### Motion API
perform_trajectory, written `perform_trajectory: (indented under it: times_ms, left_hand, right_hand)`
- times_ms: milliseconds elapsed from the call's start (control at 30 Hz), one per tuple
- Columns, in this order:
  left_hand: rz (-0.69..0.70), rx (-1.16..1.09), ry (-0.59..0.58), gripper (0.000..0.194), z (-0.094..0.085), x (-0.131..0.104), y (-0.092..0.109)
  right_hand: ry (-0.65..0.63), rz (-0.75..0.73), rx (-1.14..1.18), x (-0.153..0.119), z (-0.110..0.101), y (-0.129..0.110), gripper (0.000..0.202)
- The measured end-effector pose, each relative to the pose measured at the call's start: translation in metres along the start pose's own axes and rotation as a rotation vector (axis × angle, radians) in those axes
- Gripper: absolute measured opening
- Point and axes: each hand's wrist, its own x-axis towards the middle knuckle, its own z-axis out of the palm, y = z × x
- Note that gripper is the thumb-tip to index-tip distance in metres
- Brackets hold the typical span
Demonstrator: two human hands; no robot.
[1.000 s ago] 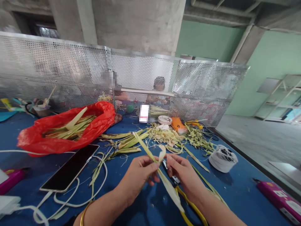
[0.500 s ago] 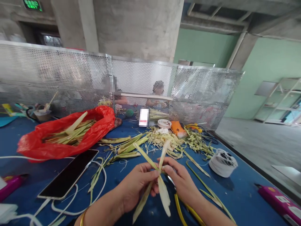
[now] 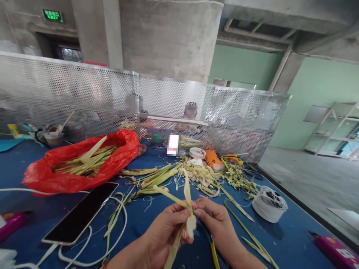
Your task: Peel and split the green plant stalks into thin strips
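Pale, leaf-like husk strips (image 3: 187, 186) cross at one point in front of me, their ends fanning up, left and down. My left hand (image 3: 165, 229) is closed in a pinch on the crossing, thumb on top. From the other side, the fingertips of my right hand (image 3: 220, 220) press on the same spot. Under my right palm shows a tool with a yellow handle (image 3: 214, 254); its working end is mostly hidden, and I cannot tell whether that hand also grips it. Longer green-yellow husk strips (image 3: 157, 179) lie on the blue table (image 3: 151, 220) beyond my hands.
At left sit a red plastic bag (image 3: 39, 175) of strips and a phone (image 3: 81, 213) with a white cable (image 3: 125, 220). Scraps (image 3: 204, 173) lie ahead; a white cord roll (image 3: 266, 207) and purple device (image 3: 333, 244) are right. People sit behind a perforated partition (image 3: 106, 101).
The lower front strip end, long and hanging before, now looks short and curled near my fingers. The upright strip leans further left. Both hands sit slightly lower in view and stay pinched together.
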Motion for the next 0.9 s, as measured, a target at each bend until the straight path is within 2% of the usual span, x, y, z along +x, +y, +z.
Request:
perform_trajectory:
  times_ms: [167, 267, 333, 500, 633, 733, 900]
  left_hand:
    - [0.061, -0.084, 0.038, 0.014, 0.006, -0.002, 0.000]
    - [0.018, -0.100, 0.133, 0.013, 0.007, -0.001, 0.004]
    - [-0.027, -0.138, 0.158, 0.012, 0.005, 0.000, 0.008]
    - [-0.096, -0.171, -0.011, 0.018, -0.002, 0.003, 0.013]
    - [-0.098, -0.075, 0.071, 0.026, -0.001, 0.004, 0.011]
    - [-0.088, -0.061, 0.105, 0.022, 0.001, 0.002, 0.009]
    - [-0.108, -0.050, 0.017, 0.018, 0.002, -0.003, 0.008]
  right_hand:
    - [0.146, -0.137, -0.018, -0.009, 0.015, 0.001, 0.021]
    - [0.156, -0.172, -0.126, -0.011, 0.018, 0.002, 0.018]
    - [0.147, -0.164, -0.196, -0.011, 0.018, 0.003, 0.018]
    - [0.155, -0.142, -0.275, -0.008, 0.012, 0.002, 0.014]
    - [0.144, -0.152, -0.314, -0.008, 0.006, 0.001, 0.012]
    - [0.120, -0.187, -0.355, -0.008, 0.001, -0.002, 0.010]
    - [0.105, -0.224, -0.335, -0.007, -0.002, -0.007, 0.015]
